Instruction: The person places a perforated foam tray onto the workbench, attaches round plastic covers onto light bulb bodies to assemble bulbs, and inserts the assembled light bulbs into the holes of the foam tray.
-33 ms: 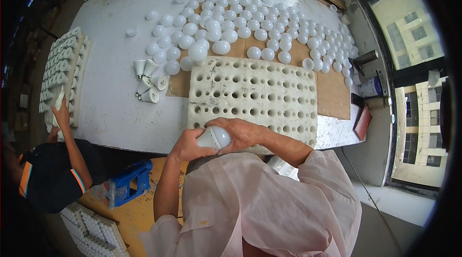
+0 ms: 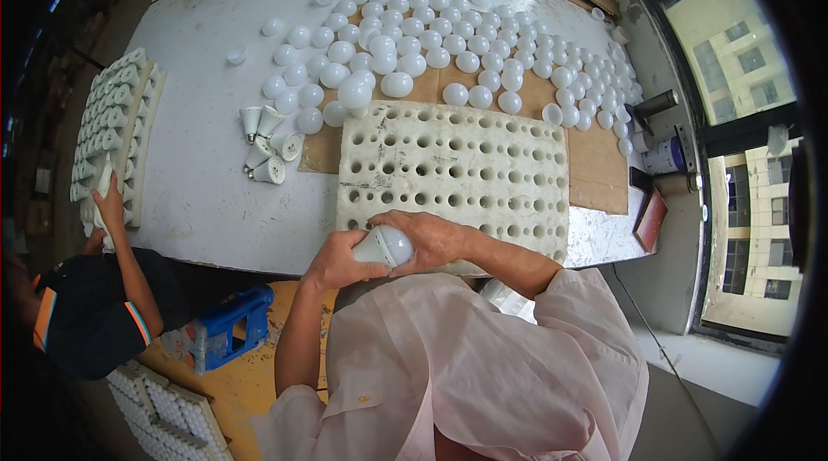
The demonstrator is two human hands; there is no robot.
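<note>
Both hands (image 2: 335, 261) (image 2: 438, 241) grasp a white bulb (image 2: 382, 248), its base hidden by the left

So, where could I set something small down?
The broadest bare patch of the white table lies between the loaded tray at left and the bulb bases. A smaller one lies between the holed block and the red object. Crowded: beyond the block, with white domes, and at its near edge, where a bulb is held.
</note>
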